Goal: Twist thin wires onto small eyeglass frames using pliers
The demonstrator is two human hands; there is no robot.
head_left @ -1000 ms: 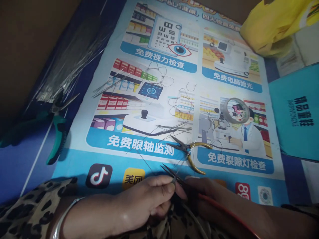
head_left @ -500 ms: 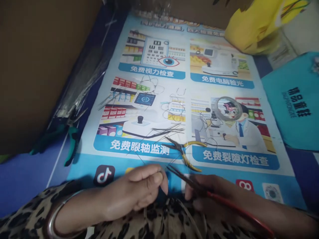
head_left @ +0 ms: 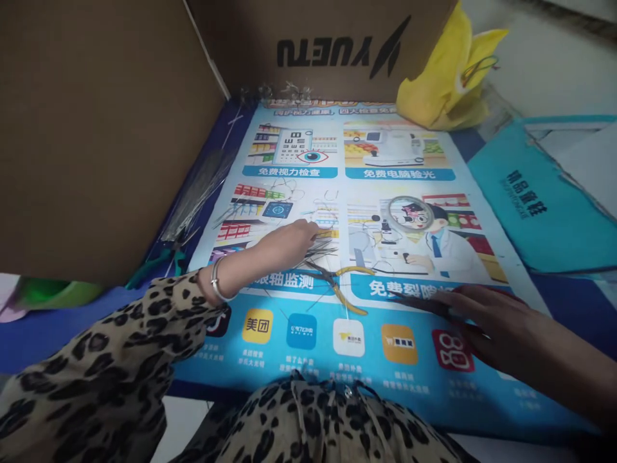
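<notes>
My left hand point(head_left: 292, 243) reaches over the middle of the printed sheet, its fingers curled together and pointing down. Its fingertips are at a small pile of thin cut wires point(head_left: 322, 249) and close to loosely looped wire point(head_left: 326, 215); what they hold, if anything, is hidden. On the right, my right hand point(head_left: 491, 325) is closed around long-nose pliers point(head_left: 419, 302), whose dark jaws point left over the sheet. Between my hands lie yellow-handled pliers point(head_left: 337, 283), jaws towards the wires. More looped wire point(head_left: 284, 190) lies beyond my left hand.
A printed poster point(head_left: 318, 379) covers the blue surface. Cardboard walls point(head_left: 106, 128) stand left and behind. A bundle of straight wires point(head_left: 197, 193) and green-handled cutters point(head_left: 159, 265) lie left. A clear ring point(head_left: 411, 214), a yellow bag point(head_left: 434, 103) and a turquoise bag point(head_left: 535, 206) are on the right.
My left hand has moved from near my lap forward to the wires. My right hand has shifted right with the long-nose pliers. The view has tilted up, showing more of the cardboard.
</notes>
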